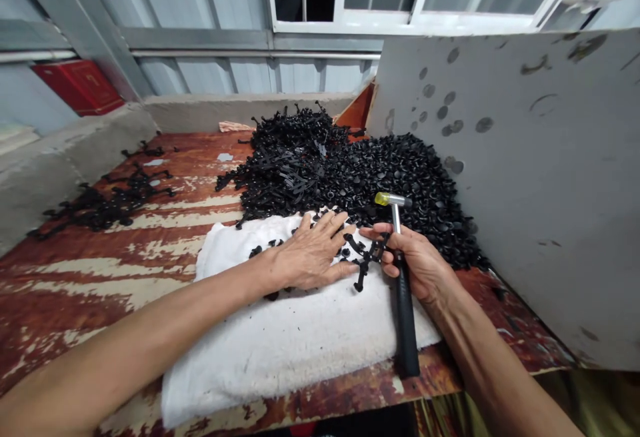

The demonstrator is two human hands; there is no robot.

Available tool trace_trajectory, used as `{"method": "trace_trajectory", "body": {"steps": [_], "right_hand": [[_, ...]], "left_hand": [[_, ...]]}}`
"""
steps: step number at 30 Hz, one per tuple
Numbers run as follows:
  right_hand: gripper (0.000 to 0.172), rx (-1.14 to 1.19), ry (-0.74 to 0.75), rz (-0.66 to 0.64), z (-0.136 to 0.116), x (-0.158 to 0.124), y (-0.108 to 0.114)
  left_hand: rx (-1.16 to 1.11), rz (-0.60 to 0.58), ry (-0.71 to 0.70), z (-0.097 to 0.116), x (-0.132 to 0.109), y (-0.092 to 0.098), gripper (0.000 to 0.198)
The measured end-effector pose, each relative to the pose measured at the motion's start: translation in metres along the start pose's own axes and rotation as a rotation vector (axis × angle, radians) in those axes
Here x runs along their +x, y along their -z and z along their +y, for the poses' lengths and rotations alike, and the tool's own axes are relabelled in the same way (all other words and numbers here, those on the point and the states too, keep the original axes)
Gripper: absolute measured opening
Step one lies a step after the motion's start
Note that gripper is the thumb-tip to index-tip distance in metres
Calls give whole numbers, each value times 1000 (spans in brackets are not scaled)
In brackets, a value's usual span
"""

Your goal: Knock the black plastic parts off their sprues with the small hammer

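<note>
here the left hand (pixel 313 250) lies flat on the white towel (pixel 280 350), its grip open and clasping nothing, fingers spread over a few small black pieces, seemingly to pin them so they do not skid. the right hand (pixel 420 264) has its grip closed round the hammer (pixel 405 317), held high on the black handle, likely for short controlled taps. its fingertips also touch a black branched part (pixel 364 260) lying on the towel between both hands. the towel probably cushions the worn surface (pixel 100 270). behind, a pile of black parts (pixel 350 170) is banked against a grey board (pixel 525 177), which seems to keep it from spilling
</note>
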State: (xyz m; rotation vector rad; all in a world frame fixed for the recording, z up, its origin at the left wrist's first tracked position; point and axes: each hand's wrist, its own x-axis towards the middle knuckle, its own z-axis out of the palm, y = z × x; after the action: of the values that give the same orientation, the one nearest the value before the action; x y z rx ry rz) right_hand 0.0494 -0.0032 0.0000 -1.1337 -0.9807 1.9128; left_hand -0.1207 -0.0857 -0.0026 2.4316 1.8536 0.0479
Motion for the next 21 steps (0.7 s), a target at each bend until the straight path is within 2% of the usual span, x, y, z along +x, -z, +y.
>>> {"method": "trace_trajectory", "body": {"steps": [2,4,11,15,21], "right_hand": [[20,-5,-2,2,0,0,0],[21,-3,-5,2,0,1,0],[22,11,-16,18,0,1,1],[23,2,-9,18,-1,-1,1],[26,2,-6,6,1,0,1]], "left_hand": [[13,-24,-14,-1,1,-4,67],[27,-37,21,-6,-13,-7,67],[149,38,114,-24,-102,-13,64],[181,108,120,-17,-128,-22,73],[135,66,36,8,-148,-28,73]]}}
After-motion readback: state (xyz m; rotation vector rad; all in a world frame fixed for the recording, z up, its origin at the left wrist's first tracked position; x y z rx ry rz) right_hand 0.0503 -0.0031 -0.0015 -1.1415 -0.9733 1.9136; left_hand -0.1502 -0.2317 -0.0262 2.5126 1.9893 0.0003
